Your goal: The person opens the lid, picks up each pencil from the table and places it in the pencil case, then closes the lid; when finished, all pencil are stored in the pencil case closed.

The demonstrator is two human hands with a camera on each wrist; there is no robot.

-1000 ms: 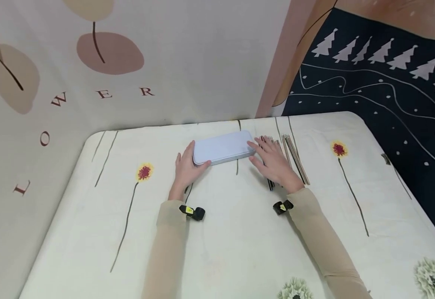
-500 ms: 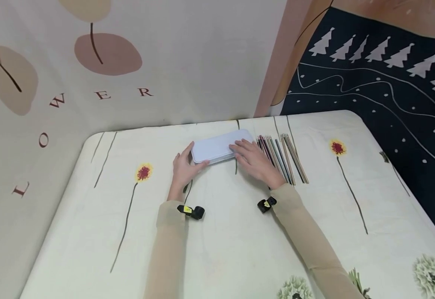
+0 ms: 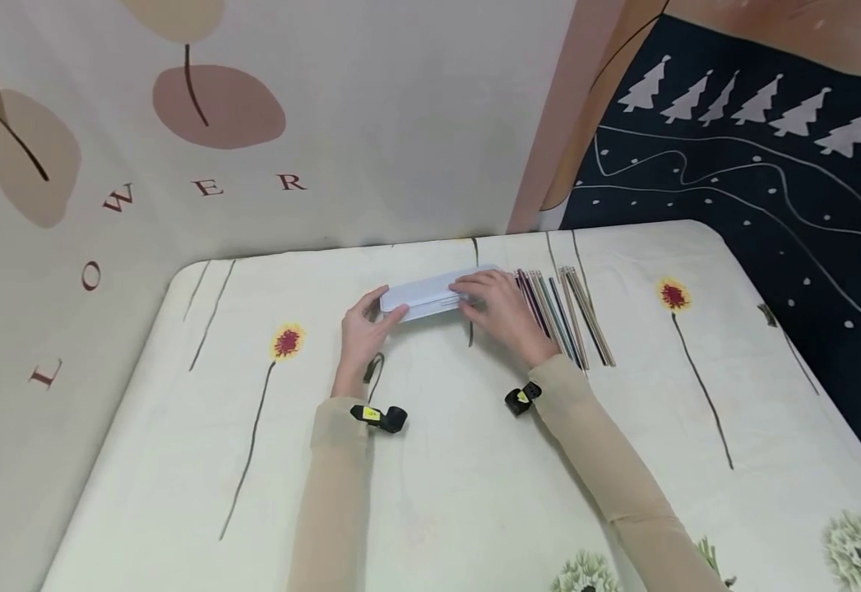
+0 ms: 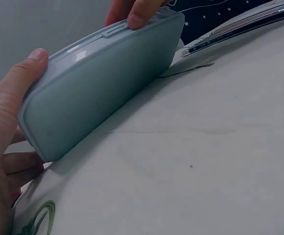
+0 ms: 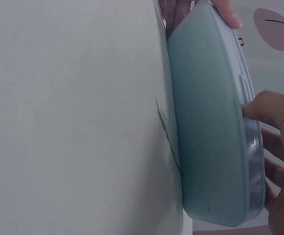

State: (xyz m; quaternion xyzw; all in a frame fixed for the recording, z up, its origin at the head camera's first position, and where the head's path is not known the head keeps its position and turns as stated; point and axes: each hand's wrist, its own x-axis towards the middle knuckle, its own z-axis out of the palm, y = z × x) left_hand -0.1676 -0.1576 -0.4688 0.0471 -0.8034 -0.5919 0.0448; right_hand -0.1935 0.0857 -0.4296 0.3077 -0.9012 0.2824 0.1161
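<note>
A pale blue pencil case [image 3: 423, 298] is tilted on the table, its front edge raised, and the case looks closed. My left hand [image 3: 363, 335] grips its left end, the thumb [image 4: 32, 66] on the edge and the other fingers partly hidden behind. At the front side my right hand [image 3: 500, 311] holds the case, its thumb [image 5: 266, 108] by the latch [image 4: 116, 32] and its fingers over the lid. The smooth underside [image 5: 210, 127] shows in both wrist views.
Several pencils [image 3: 567, 321] lie side by side on the table just right of the case, near my right hand. A white flowered cloth [image 3: 445, 460] covers the table. A printed wall hanging [image 3: 400, 123] rises behind the back edge.
My right hand has moved left from the case's right end to its front side, uncovering more of the pencils. The case has tilted, front edge up. The left hand has stayed at its end.
</note>
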